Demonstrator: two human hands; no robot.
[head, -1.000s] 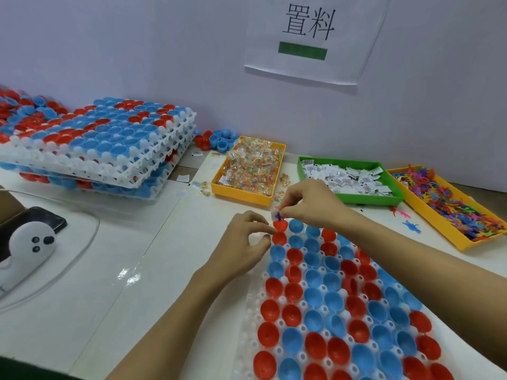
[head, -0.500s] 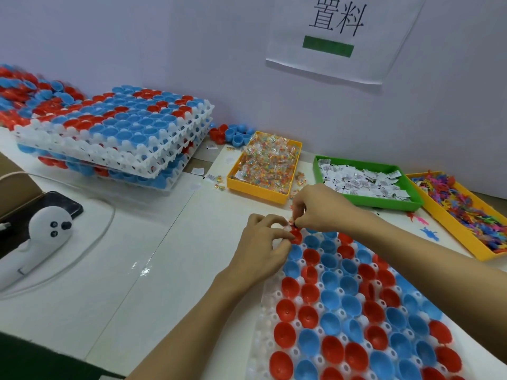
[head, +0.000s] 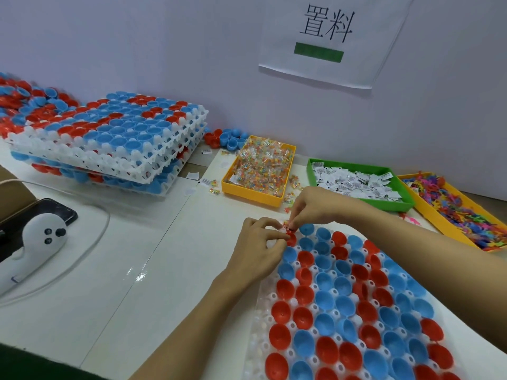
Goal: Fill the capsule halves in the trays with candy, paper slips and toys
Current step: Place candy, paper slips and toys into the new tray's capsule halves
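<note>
A white tray of open red and blue capsule halves lies in front of me. At its far left corner sits a red capsule half. My left hand pinches that half's rim with curled fingers. My right hand pinches small candy packets just above the same half. Behind stand a yellow bin of candy, a green bin of paper slips and a yellow bin of toys.
Stacked white trays with capsule halves stand at the back left, with loose halves near the wall. A white handheld device and a phone lie at the left. Stray candy packets lie beside the candy bin.
My view has shifted left and closer. Both hands stay at the tray's far left corner; the right hand has dropped slightly toward the red half.
</note>
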